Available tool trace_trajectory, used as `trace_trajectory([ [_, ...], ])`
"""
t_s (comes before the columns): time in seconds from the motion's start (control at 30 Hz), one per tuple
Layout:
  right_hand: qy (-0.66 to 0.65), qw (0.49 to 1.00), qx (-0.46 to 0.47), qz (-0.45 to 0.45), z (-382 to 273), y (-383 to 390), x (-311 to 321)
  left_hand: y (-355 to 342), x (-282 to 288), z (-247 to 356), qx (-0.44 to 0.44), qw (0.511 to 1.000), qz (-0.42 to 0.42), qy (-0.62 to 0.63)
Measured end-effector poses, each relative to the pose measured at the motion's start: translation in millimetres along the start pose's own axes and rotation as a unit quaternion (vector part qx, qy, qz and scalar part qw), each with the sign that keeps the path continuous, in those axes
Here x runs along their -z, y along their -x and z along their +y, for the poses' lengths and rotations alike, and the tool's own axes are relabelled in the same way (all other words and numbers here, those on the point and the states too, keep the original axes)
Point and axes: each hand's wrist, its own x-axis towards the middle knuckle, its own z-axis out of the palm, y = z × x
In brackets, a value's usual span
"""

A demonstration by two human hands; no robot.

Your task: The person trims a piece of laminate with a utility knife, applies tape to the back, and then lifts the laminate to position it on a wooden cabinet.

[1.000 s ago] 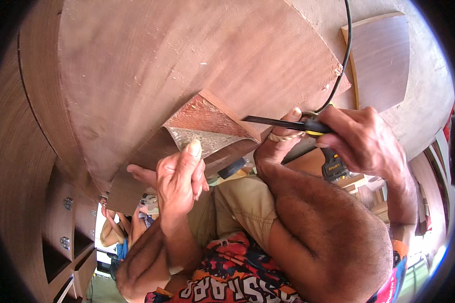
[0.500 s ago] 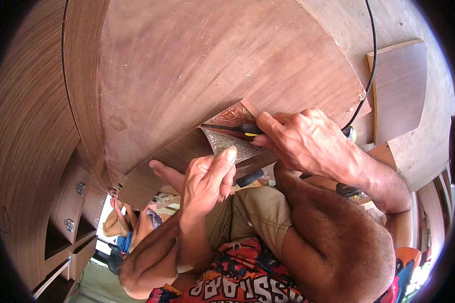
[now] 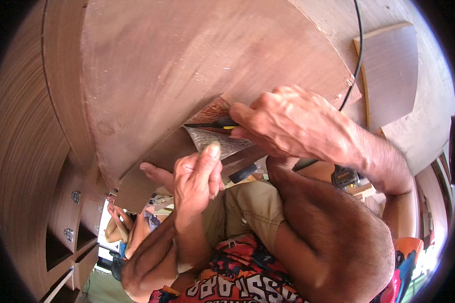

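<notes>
One broad panel (image 3: 197, 60) reaches well past both hands. By its near edge, the right hand (image 3: 296, 123) has its grip clenched; the left hand (image 3: 193, 179) pinches a grey flap (image 3: 227, 143) by its edge. Along the fold: the right-held cutter (image 3: 223, 122).

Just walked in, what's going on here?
A seated person is working with both bare hands. The left hand pinches the edge of a lifted flap, its rough grey underside showing. The right hand grips a knife with a black-and-yellow handle, its dark blade at the fold between the flap and a reddish patch. A large board lies just beyond.
</notes>
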Motion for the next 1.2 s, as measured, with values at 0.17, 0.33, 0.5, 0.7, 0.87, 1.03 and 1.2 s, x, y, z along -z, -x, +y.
trace_trajectory([
  [0.17,-0.013,0.996,-0.018,-0.081,12.2,10.0,15.8,-3.2,-4.0,-1.6,-0.040,0.999,0.007,0.006],
  [0.33,-0.032,0.984,-0.086,-0.153,13.7,47.0,20.8,1.5,-5.0,1.0,-0.034,0.999,0.025,0.020],
  [0.5,-0.032,0.981,-0.112,-0.152,21.7,83.3,10.1,-4.9,-5.6,1.8,-0.025,0.999,0.020,0.028],
  [0.7,-0.038,0.983,-0.111,-0.141,22.6,94.2,4.2,-1.6,-6.3,1.8,-0.034,0.999,0.022,0.029],
  [0.87,-0.026,0.980,-0.137,-0.142,14.9,102.8,4.5,-2.4,-4.1,3.2,-0.035,0.999,0.009,0.024],
  [1.03,-0.056,0.983,-0.134,-0.112,16.1,110.9,-6.3,-1.1,-2.4,2.3,-0.028,0.999,0.015,0.023],
  [1.2,-0.093,0.979,-0.172,-0.064,10.7,125.6,-18.1,-3.1,-2.3,3.4,-0.018,0.999,0.014,0.027],
])
